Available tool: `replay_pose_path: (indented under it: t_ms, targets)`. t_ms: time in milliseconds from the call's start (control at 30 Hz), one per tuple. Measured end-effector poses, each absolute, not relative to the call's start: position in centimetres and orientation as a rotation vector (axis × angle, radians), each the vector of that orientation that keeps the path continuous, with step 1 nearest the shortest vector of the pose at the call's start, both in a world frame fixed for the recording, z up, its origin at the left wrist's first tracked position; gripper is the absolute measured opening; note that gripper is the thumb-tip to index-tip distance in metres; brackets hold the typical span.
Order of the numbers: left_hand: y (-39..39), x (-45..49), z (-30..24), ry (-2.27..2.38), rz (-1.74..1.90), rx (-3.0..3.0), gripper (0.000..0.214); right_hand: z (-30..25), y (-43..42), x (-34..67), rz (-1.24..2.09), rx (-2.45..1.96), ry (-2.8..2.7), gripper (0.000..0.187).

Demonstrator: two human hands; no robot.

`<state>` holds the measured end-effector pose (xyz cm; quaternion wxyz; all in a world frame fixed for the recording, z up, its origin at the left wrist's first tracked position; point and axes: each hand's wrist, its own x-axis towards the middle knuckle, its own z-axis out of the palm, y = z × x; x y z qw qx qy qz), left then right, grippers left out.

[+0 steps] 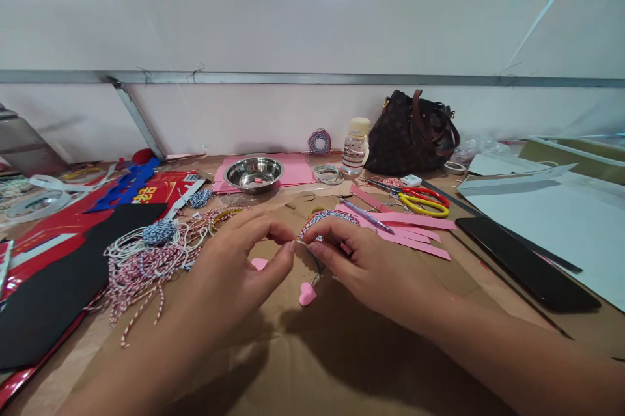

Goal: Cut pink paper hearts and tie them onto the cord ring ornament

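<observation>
My left hand (244, 263) and my right hand (364, 266) meet over the brown cardboard (312, 357), thumb and forefinger pinched on each. A short, thin, pale string (301, 241) runs between their fingertips. Just below, a small pink paper heart (307, 294) is attached to a thin dark thread that leads up toward my right hand. Behind my right fingers shows a ring of red, white and blue twine (329, 213), partly hidden. Another pink paper piece (259, 263) lies partly behind my left thumb.
Tangled twine (146, 273) and a black sheet (63, 286) lie left. At the back are a steel bowl (253, 174), a bottle (356, 148) and a dark handbag (410, 133). Yellow-handled scissors (424, 206), pink strips (415, 234), a pen (366, 215) and a black phone (527, 263) lie right.
</observation>
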<state>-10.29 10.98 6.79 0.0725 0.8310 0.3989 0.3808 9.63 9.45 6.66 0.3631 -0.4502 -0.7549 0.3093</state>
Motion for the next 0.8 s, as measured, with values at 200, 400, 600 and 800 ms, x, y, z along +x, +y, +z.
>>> replay_pose_path:
  t_ms: [200, 400, 600, 800]
  targets:
    - [11.0, -10.3, 6.8, 1.223, 1.168, 2.501, 0.009, 6.7, 9.6, 9.5, 0.801, -1.191, -1.972, 0.015]
    - [11.0, -10.4, 6.8, 1.24, 1.192, 2.52, 0.008, 6.2, 9.3, 9.4, 0.839, -1.116, -1.95, 0.01]
    - [10.9, -10.4, 6.7, 1.227, 1.162, 2.532, 0.008, 6.7, 9.5, 9.8, 0.867, -1.136, -1.906, 0.023]
    - [10.7, -10.2, 6.9, 1.209, 1.15, 2.547, 0.009, 5.6, 10.6, 10.1, 0.923, -1.056, -1.737, 0.029]
